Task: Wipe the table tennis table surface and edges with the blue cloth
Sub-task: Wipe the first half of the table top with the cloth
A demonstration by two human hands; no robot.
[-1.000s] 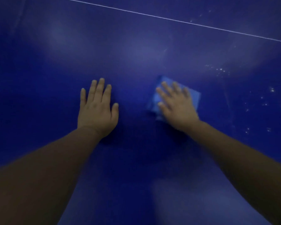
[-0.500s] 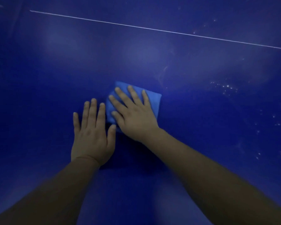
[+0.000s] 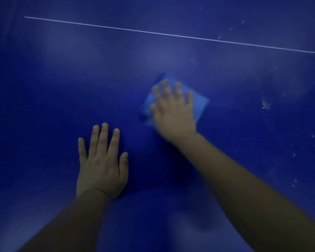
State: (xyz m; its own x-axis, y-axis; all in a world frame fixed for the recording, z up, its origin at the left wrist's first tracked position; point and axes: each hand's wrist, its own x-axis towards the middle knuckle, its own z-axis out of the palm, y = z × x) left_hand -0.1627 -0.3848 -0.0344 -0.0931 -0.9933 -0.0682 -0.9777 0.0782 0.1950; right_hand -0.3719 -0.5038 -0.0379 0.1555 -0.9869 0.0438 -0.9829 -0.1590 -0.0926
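Right hand [image 3: 173,110] is lying flat on the blue cloth [image 3: 198,104], fingers straight and spread, pressing it onto the worktop [image 3: 62,79]; the hand is motion-blurred, so finer finger detail is not resolving. Going by size: the dark blue worktop is filling the whole view, with a thin white line [image 3: 171,34] running across it beyond the cloth. Pale specks [image 3: 265,105] are showing to the right of the cloth, well apart from it. Blue cloth, folded to a rough square, is sitting under the right hand, its far and right corners sticking out past the fingers. Left hand [image 3: 101,164] is resting palm-down on bare worktop, nearer the person and left of the cloth, fingers extended, holding nothing, not touching the cloth.
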